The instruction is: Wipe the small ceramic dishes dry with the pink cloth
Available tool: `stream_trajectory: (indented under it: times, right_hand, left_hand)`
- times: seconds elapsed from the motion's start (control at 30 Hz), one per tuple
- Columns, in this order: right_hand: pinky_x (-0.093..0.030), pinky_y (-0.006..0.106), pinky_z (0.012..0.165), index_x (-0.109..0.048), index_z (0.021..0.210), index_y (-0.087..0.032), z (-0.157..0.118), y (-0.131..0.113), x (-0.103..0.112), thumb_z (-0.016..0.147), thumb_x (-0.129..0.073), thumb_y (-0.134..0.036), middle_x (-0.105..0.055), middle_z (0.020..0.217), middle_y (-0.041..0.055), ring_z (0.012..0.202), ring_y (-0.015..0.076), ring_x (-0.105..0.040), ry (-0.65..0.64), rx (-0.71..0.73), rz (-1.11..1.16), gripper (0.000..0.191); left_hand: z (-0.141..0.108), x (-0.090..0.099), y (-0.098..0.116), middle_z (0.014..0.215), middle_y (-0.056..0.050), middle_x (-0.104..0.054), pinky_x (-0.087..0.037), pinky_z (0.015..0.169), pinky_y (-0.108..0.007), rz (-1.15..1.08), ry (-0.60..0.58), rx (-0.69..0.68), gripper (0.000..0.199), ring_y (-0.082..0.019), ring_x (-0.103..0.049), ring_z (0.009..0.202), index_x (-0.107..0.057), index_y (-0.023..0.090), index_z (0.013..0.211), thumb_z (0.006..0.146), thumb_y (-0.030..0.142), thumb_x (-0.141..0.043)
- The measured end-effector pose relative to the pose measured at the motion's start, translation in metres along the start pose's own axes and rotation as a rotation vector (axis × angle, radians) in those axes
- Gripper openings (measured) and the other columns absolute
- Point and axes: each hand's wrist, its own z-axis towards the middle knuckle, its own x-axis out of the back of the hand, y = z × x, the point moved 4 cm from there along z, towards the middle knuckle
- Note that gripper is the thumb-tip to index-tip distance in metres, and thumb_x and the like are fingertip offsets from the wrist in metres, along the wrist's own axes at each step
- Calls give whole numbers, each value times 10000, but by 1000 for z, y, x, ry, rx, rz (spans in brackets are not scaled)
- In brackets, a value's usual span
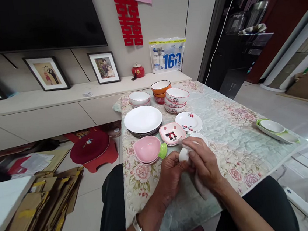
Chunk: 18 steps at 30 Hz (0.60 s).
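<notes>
Over the near part of the table my left hand (172,171) grips a small white dish (183,155) by its edge. My right hand (205,161) is closed round a pale cloth (200,187), pressed against the dish; its lower end hangs down. Just beyond the hands lie a square pink dish with a cat picture (172,133) and a white plate (200,138) partly hidden by my right hand. A pink bowl with a green leaf-shaped handle (147,149) sits to the left.
Behind stand stacked large white plates (143,119), flowered small plates (189,122), white bowls (139,98), orange bowls (161,87) and red-rimmed bowls (177,96). Green-rimmed dishes (273,127) lie near the right edge of the flowered tablecloth (232,147). A red stool (91,146) and flattened cardboard (49,201) are left.
</notes>
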Motion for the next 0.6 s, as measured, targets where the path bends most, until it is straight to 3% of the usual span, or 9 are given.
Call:
stream_trajectory:
  times: [0.17,0.27,0.33,0.43,0.6]
  right_hand:
    - [-494,369,902,-656,1254,-235,-1,22,5,985,-490,-398,-679,1216,64,1085,249,-624,75,-383,323,356]
    - [-518,330,737,-661,1231,-220,-3,32,11,973,-511,-443,-726,1055,53,877,221,-666,34,-482,434,373]
    - [-506,316,691,-674,1199,-226,-2,34,16,976,-510,-427,-713,958,41,793,199,-649,-3,-425,358,342]
    - [-500,331,735,-690,1152,-238,0,23,17,987,-495,-350,-676,935,45,832,199,-630,-68,-206,99,278]
    - [-466,451,927,-635,1245,-239,-1,-7,-4,976,-482,-235,-667,1155,98,1073,260,-587,-186,144,-176,309]
  left_hand:
    - [1,-1,0,724,-25,-721,-477,640,-281,-85,17,24,320,-150,-618,628,-667,140,723,599,330,-893]
    - [1,0,0,730,-19,-696,-483,643,-269,8,-2,34,294,-138,-598,656,-687,135,763,646,335,-868]
    - [0,0,0,775,-27,-694,-498,663,-281,82,-36,44,278,-150,-606,699,-694,138,806,703,360,-827]
    - [-1,-2,2,742,-20,-687,-497,683,-295,177,-84,45,239,-164,-620,695,-680,154,804,748,362,-783]
    - [1,-1,8,760,-10,-709,-477,754,-308,257,-35,-112,74,-186,-621,756,-696,177,770,738,231,-736]
